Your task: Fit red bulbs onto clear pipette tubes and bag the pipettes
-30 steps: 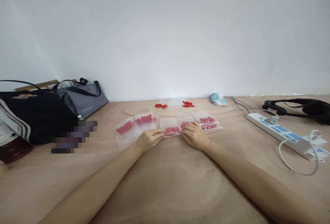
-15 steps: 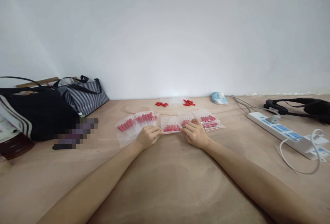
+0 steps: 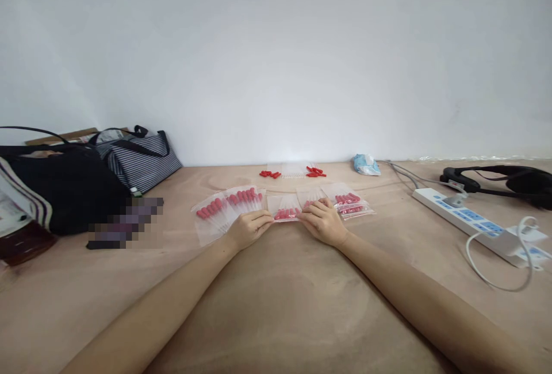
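Between my hands is a small clear zip bag (image 3: pixel 285 214) with several red-bulbed droppers inside. My left hand (image 3: pixel 250 229) pinches its near left corner. My right hand (image 3: pixel 323 223) has its bent fingers closed on the near right corner, thumb tucked below. Beside my left hand lie clear bags fanned out, holding red-bulbed droppers (image 3: pixel 245 197) with pale stems. Partly covered by my right hand is another bag (image 3: pixel 308 193). Just right of it, more bags with red bulbs (image 3: pixel 347 199) are stacked and overlapping.
Loose red bulbs (image 3: pixel 270 174) and clear tubes (image 3: pixel 294 170) lie near the wall. A blue-and-white packet (image 3: pixel 366 165) sits right of them. Far right are a white power strip (image 3: pixel 470 216) with cables and a black headset (image 3: pixel 500 178). Bags (image 3: pixel 146 158) and a blurred-out dark item (image 3: pixel 127 224) occupy the left.
My two hands have drawn slightly closer together along the bag's near edge. The right hand's fingertips have shifted a little left. The other bags and bulbs stay put.
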Tool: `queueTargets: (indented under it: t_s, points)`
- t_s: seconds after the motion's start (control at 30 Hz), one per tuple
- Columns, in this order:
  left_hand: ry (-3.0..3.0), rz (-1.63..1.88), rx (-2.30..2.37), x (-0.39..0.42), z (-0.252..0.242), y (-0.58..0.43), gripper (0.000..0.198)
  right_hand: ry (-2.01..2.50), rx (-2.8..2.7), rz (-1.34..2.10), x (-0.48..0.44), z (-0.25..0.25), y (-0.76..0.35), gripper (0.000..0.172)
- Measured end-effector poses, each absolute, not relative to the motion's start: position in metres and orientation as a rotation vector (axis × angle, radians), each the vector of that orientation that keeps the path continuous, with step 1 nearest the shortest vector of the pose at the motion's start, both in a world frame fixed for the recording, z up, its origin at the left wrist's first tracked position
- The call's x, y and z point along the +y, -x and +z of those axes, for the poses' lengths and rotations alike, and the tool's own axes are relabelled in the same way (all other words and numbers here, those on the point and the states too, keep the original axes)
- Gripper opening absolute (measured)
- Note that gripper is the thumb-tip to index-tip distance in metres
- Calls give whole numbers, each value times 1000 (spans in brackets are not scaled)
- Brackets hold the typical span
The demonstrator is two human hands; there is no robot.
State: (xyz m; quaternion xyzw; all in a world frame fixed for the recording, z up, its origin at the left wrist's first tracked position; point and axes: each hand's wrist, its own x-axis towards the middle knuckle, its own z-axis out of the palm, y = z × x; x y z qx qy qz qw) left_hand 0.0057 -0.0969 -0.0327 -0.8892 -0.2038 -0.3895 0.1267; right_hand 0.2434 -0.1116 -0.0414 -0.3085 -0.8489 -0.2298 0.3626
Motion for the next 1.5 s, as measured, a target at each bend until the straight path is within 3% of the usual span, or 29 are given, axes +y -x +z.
queueTargets:
  t_s: [0.53,1.1,1.5]
  points:
    - [2552,-1094,-543,-96,-29,-24,9,843,-2174,-597,-114,-40,-226,16]
    - [2462,-870,-354,-98,-28,-32,18,836,-2220,-652,-116,-41,-214,18]
    - [2408,-1091,-431,-96,-25,-18,10,888,-2092,-571,-111,-43,-223,16]
